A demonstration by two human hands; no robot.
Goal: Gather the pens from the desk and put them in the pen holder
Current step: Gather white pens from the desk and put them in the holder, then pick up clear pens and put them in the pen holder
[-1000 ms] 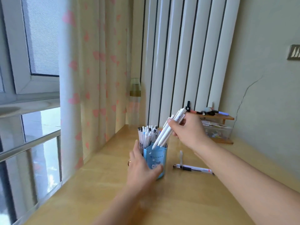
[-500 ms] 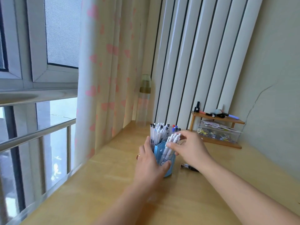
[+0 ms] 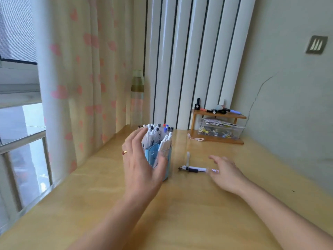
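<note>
Blue pen holder (image 3: 156,157) stands crammed with pens; two pens (image 3: 193,169) lie just beside it.

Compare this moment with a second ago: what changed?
The right hand let its white pens go into the blue pen holder and dropped to the pens on the desk. The left hand opened, loosening its hold. Holder and desk pens stayed put.

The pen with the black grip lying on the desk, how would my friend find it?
Start at the blue pen holder packed with pens on the wooden desk. Just to its right two pens lie loose. Yours, the pen with the black grip, lies sideways towards the right hand; the plain white pen points away.
</note>
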